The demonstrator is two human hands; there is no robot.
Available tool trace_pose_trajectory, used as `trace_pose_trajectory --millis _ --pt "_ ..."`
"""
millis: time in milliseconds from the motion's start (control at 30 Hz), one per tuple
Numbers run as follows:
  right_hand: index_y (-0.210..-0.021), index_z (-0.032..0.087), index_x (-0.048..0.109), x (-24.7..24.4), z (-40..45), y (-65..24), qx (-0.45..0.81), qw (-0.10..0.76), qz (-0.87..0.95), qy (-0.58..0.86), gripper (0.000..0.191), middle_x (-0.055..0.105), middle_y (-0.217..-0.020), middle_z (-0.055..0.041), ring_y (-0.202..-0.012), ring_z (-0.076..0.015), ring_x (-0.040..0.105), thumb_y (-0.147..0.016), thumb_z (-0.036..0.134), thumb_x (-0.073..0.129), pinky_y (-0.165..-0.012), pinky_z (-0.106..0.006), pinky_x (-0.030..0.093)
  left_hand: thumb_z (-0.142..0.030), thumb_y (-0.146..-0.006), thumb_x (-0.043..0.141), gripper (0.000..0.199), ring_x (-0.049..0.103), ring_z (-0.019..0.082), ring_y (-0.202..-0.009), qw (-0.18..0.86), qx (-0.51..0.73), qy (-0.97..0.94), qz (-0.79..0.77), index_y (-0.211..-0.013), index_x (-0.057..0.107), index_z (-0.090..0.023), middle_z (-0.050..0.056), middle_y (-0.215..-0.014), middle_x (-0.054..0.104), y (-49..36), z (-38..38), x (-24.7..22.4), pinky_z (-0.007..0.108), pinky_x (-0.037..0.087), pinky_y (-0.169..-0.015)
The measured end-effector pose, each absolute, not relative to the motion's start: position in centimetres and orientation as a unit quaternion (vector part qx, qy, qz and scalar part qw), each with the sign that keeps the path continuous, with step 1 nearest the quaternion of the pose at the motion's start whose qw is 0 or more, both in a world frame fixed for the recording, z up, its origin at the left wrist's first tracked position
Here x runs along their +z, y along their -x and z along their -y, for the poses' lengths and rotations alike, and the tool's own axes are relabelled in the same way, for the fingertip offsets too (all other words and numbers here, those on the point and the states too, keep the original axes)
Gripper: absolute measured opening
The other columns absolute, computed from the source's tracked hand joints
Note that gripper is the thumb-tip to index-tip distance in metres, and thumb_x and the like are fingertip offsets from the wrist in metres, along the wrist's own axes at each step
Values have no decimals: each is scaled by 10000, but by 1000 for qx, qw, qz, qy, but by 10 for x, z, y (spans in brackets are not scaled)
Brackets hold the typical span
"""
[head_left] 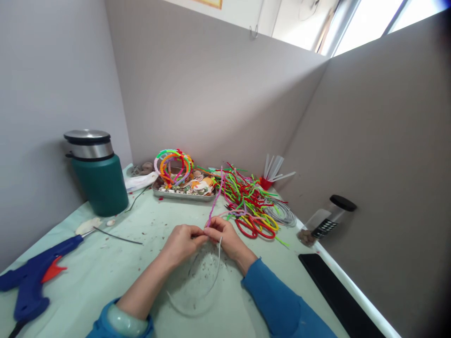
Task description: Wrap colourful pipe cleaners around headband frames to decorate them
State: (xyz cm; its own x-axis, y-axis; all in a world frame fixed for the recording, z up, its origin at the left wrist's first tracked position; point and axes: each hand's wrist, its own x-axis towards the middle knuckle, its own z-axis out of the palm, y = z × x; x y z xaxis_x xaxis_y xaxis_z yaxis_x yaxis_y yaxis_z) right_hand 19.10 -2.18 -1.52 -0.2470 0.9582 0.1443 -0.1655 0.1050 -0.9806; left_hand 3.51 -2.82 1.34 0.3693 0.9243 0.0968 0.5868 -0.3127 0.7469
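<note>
Lowest, at bottom centre, a pale wire (219,264), dangling in a loose open curve. At lower left, a blue glue gun (38,270), well apart. Around the middle, left hand (182,241) and right hand (228,240) together, fingertips meeting: right pinched on the lower end of a fuzzy purple stem (215,201), left closed at the same spot, exact hold hidden. Probably the weakest point: with so small a grip and a springy-looking wire hanging free, liable to twist or slip if either pinch slackens. Right of centre, red-handled scissors (256,228), easily nudged by a wide right-hand sweep. Beyond, a heap of coloured stems (246,188), apt to snag the purple tip if drawn sideways. Farthest, left of it, a metal tray (183,197).
</note>
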Motion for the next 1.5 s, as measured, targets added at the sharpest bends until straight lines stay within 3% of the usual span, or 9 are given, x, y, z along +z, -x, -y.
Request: trace_pose_trajectory --millis 300,467,633,833,1067,1167,1333,1500 --pt "-689 158 516 -21 18 -193 587 527 502 355 227 439 -492 60 -411 -55 348 -712 354 628 -408 -188 250 -379 -735 490 310 418 107 -489 317 286 -791 -439 -595 655 -158 -10 -505 561 -36 32 18 207 275 -487" --pt "-658 162 482 -24 16 -193 604 526 480 358 254 430 -482 67 -396 -49 347 -714 357 635 -401 -184 251 -341 -712 540 213 455 102 -511 365 337 -758 -422 -780 615 -154 -17 -577 582 -35 31 21 196 331 -507" --pt "-679 166 480 -27 14 -192 604 525 482 356 268 439 -475 70 -378 -48 351 -695 373 649 -386 -181 242 -321 -717 550 284 429 89 -498 363 369 -755 -402 -947 596 -161 -40 -560 534 -34 30 22 189 329 -503" --pt "-663 164 479 -23 16 -190 594 518 500 359 252 430 -457 69 -383 -51 341 -708 353 640 -396 -188 242 -382 -722 530 289 511 131 -602 390 374 -718 -439 -828 671 -153 27 -694 642 -31 26 22 219 374 -554" --pt "-692 157 533 -22 18 -192 569 521 525 359 213 415 -490 67 -414 -55 332 -699 339 643 -423 -196 239 -474 -685 538 354 512 139 -574 400 386 -663 -501 -713 658 -141 14 -606 613 -27 18 18 226 367 -551" --pt "-673 146 554 -22 18 -192 569 514 532 358 198 418 -491 61 -418 -54 329 -682 314 658 -422 -197 234 -466 -680 534 344 506 138 -563 388 376 -661 -520 -664 651 -142 11 -591 612 -26 15 14 226 353 -548" --pt "-689 134 604 -21 19 -193 572 509 526 369 195 451 -515 45 -427 -57 339 -654 312 677 -419 -200 235 -426 -687 513 342 530 159 -612 388 358 -670 -522 -767 686 -142 29 -659 650 -23 10 4 230 353 -567" --pt "-663 141 632 -17 20 -192 554 509 536 384 180 450 -492 44 -442 -66 342 -641 311 686 -433 -207 243 -423 -695 484 330 497 151 -557 353 317 -702 -531 -661 682 -162 19 -591 627 -26 13 5 222 310 -517"
